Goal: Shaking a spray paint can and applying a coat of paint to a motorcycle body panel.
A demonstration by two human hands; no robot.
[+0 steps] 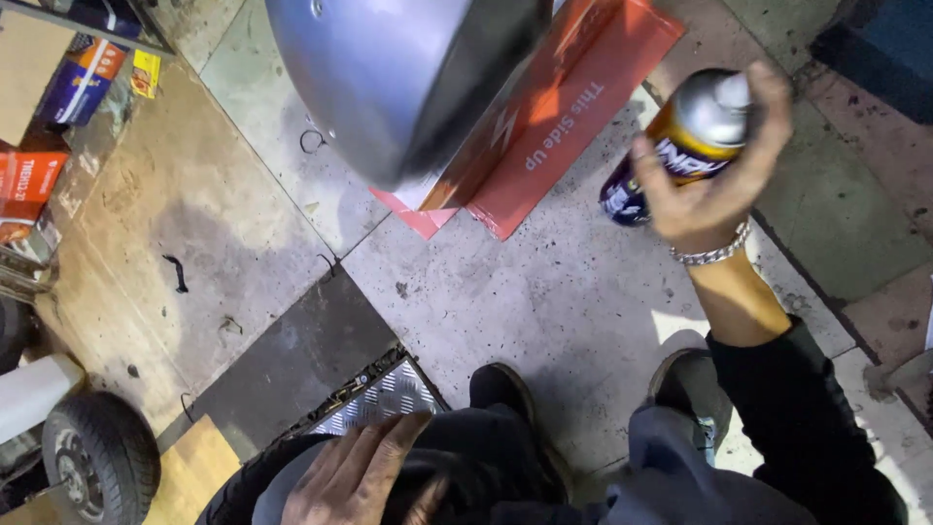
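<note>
Right hand grip closed around a purple-and-orange metal spray can with silver top — long axis tilted, top up-right. Curved silver-blue painted metal panel lies up-left of it, resting on red cardboard. Left hand open, flat on dark-clothed knee — farther off.

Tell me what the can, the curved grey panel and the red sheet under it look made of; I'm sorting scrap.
Can: likely metal, its silvery top glossy, with a printed purple and orange wrap. Panel: smooth painted shell with a soft sheen, plastic or metal, unclear which. Sheet: looks like cardboard, flat, matte and creased at folds.
</note>
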